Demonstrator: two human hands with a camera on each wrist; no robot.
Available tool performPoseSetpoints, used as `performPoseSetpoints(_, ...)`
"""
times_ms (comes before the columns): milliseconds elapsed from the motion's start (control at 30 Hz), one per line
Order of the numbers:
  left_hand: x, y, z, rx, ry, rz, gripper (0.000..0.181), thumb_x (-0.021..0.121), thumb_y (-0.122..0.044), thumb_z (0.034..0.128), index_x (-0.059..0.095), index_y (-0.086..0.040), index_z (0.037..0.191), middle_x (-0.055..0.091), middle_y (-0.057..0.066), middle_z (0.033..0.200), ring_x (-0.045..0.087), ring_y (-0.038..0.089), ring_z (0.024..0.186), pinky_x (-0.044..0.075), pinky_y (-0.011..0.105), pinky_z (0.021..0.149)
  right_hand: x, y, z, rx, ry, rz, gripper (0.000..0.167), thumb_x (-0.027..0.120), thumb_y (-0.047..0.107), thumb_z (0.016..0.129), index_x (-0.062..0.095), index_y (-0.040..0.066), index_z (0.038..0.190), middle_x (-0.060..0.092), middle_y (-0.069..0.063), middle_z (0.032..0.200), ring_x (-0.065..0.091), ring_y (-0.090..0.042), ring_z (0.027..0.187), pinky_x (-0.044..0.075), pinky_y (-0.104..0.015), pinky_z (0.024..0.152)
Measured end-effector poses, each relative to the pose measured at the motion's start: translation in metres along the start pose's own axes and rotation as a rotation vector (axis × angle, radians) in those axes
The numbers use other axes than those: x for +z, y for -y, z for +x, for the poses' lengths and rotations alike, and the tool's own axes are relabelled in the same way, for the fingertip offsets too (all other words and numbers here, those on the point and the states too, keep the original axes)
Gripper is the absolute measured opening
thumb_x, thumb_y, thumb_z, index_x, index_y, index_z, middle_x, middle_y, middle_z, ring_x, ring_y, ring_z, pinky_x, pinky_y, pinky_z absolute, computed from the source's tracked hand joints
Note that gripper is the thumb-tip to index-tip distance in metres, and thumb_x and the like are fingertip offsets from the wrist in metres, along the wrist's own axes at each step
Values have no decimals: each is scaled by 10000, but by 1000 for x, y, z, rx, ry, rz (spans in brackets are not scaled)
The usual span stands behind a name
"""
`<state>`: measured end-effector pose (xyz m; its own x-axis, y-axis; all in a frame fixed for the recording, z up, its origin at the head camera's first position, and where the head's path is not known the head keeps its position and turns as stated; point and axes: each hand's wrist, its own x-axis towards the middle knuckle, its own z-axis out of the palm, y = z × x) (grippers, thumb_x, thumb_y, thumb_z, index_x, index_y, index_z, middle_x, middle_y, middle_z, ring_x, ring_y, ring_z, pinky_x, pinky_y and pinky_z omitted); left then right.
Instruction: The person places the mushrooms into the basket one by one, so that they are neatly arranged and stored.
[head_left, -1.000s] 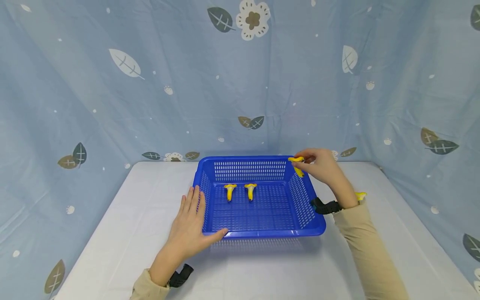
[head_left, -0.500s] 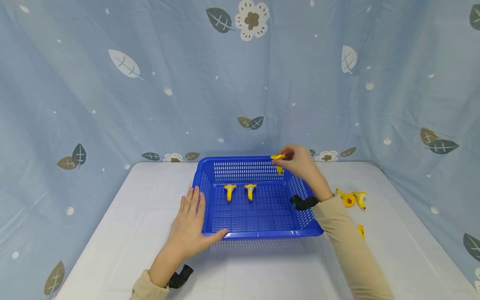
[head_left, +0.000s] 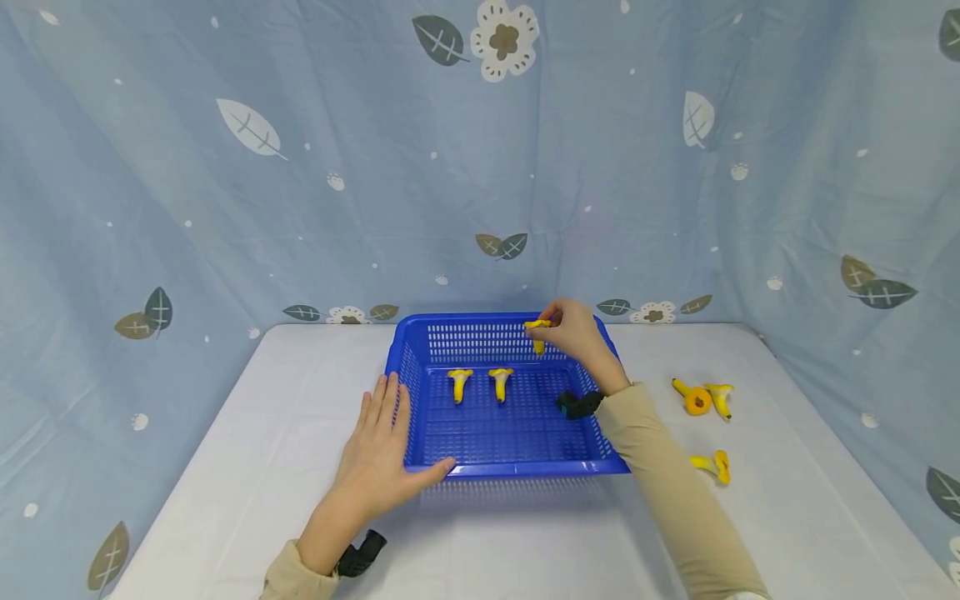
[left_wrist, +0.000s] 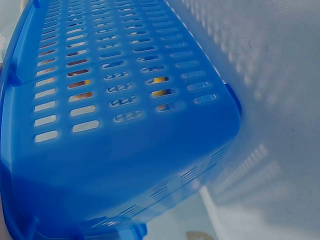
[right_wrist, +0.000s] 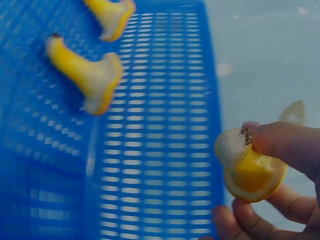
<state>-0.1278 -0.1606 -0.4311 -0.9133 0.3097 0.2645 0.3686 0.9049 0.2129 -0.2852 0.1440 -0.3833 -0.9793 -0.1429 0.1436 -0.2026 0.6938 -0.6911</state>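
My right hand pinches a yellow mushroom between thumb and fingers, its cap up and its stem pointing down, above the far side of the blue basket, toward the right. The right wrist view shows a dark patch on the stem end, close to my fingers. My left hand lies over the basket's left rim near the front corner, fingers straight, thumb spread out along the front rim; it holds no mushroom.

Inside the basket, a left mushroom and a middle mushroom lie side by side on the slotted floor, apart, both caps toward the far wall and stems toward me.

To the right of the basket, on the white surface, a round-capped mushroom sits just beside a pale-topped mushroom. Nearer to me, a third loose mushroom lies with its cap to the right, next to my beige sleeve. Behind everything hangs a blue patterned curtain.
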Motion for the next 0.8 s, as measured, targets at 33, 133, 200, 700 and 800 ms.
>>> performPoseSetpoints(33,0,0,0,0,0,-1,1209,591,-773,779,249,136,1500,97,311,1600,18,395,1503,79,530,1207,3,-2,0,7,7,3,326,792,237,839,652,-13,993,621,-147,873,550,-252,709,464,-330,583)
performPoseSetpoints(133,0,-1,0,1,-2,4,1206,588,-774,781,254,136,1499,102,312,1599,30,402,1501,87,535,1205,9,-8,1,41,36,-3,324,790,233,843,638,-6,1000,612,-145,898,546,-260,736,464,-349,607)
performPoseSetpoints(200,1,-1,0,3,-6,5,1205,586,-776,781,257,136,1498,109,311,1598,27,400,1502,93,537,1204,12,-13,2,68,59,-24,324,789,243,845,626,9,1000,607,-137,919,550,-267,772,472,-363,637)
performPoseSetpoints(700,1,-1,0,10,-13,-4,1207,575,-785,783,256,133,1500,103,313,1599,3,388,1504,86,537,1205,23,-27,4,79,113,-127,288,848,236,786,606,80,801,592,-46,765,508,-196,664,405,-308,572)
performPoseSetpoints(800,1,-1,0,5,-3,-3,1206,569,-786,788,247,130,1504,93,306,1603,-9,380,1506,81,536,1205,25,-28,4,96,135,-169,294,858,236,777,607,82,791,582,-40,770,504,-193,668,402,-306,576)
